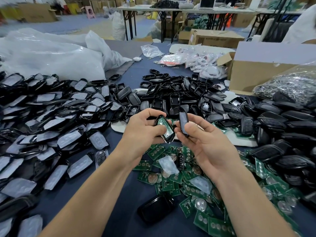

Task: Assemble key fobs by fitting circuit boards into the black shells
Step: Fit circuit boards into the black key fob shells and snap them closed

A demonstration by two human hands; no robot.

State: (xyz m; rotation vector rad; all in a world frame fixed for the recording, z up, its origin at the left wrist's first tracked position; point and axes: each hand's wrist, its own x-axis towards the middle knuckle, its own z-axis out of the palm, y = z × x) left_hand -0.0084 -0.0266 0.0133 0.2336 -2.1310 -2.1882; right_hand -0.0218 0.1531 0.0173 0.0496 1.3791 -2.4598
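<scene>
A worker's left hand (145, 132) curls around a black shell (157, 119) at chest height above the table (119, 194), thumb pressed across the green circuit board (162, 121) lying inside it. The right hand (205, 142) pinches a second shell half (183, 123) between thumb and fingertips, standing it on edge just beside the first, the two pieces close but apart. The board appears to be seated in its recess, though the thumb hides part of it and that cannot be confirmed.

Both pieces look light and stiff, small enough to be steered by the fingertips alone. The glossy plastic is likely slippery, so a hold on the long side edges, as the right hand has now, should give the surest control and keep the open face clear for closing. The board is thin and probably the fragile part. It is best pushed flat near its edges, not on the round metal contacts.

Loose boards (196, 177) lie heaped under the right wrist. Empty shells (179, 96) pile up beyond the hands, and shells with grey pads (51, 125) spread to the left. One closed black fob (156, 207) lies between the forearms.
</scene>
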